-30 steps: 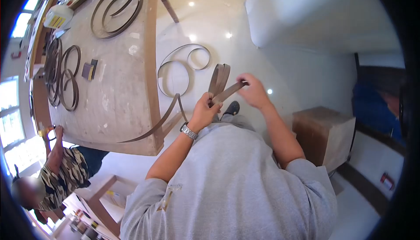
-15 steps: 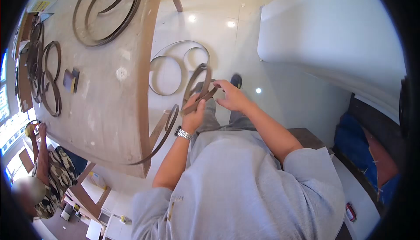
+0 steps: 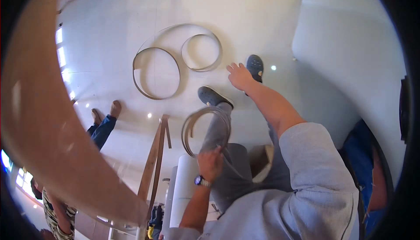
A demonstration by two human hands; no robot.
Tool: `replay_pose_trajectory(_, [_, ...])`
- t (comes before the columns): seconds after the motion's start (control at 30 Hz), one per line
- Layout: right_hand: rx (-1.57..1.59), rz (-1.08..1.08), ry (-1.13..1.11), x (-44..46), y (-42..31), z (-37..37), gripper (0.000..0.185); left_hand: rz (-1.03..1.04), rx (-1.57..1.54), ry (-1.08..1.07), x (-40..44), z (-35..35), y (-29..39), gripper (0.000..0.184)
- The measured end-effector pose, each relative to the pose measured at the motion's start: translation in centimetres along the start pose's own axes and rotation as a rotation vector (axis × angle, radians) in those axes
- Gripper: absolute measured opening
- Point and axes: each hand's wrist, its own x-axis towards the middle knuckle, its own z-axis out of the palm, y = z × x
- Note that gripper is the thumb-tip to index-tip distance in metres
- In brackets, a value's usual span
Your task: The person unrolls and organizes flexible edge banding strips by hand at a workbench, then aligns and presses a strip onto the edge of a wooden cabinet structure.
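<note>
My left hand [image 3: 211,163] is closed around the lower edge of a coiled brown edging strip [image 3: 184,130], held in front of my leg. A loose end of the strip hangs inside the loops. My right hand [image 3: 239,77] reaches out over the floor beside my shoe with its fingers apart and nothing in them. Left of that hand, on the floor, lies another thin strip curled into a large loop [image 3: 134,76] and a smaller loop [image 3: 220,49], linked by a wide arc.
The brown table [image 3: 39,122] curves along my left, with a wooden leg [image 3: 151,163] below. A large white rounded piece [image 3: 350,25] stands at right. Rolls [image 3: 186,187] stand near my left arm. Another person's legs [image 3: 104,131] and patterned clothing [image 3: 63,222] show beyond the table.
My right hand has let go of the strip and stretched forward toward the floor. The left hand holds the coil lower down. My view has tilted toward the floor, and the tabletop coils are out of sight.
</note>
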Motion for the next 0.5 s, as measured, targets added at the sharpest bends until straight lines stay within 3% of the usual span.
replay_pose_trajectory(0.03, [-0.05, -0.014, 0.008, 2.6, 0.6, 1.6, 0.022, -0.014, 0.015, -0.066, 0.3, -0.1, -0.2, 0.033])
replay_pose_trajectory(0.27, [-0.192, -0.078, 0.164, 15.8, 4.9, 14.4, 0.03, -0.001, -0.086, 0.063, 2.3, -0.7, -1.0, 0.039])
replay_pose_trajectory(0.4, [-0.397, -0.144, 0.012, 14.8, 5.0, 11.0, 0.029, -0.015, -0.074, 0.024, 3.0, -1.4, -0.8, 0.037])
replay_pose_trajectory(0.5, [-0.108, -0.138, 0.018, 10.4, 3.4, 6.0, 0.02, -0.006, -0.067, -0.036, 3.3, -2.0, -0.6, 0.033])
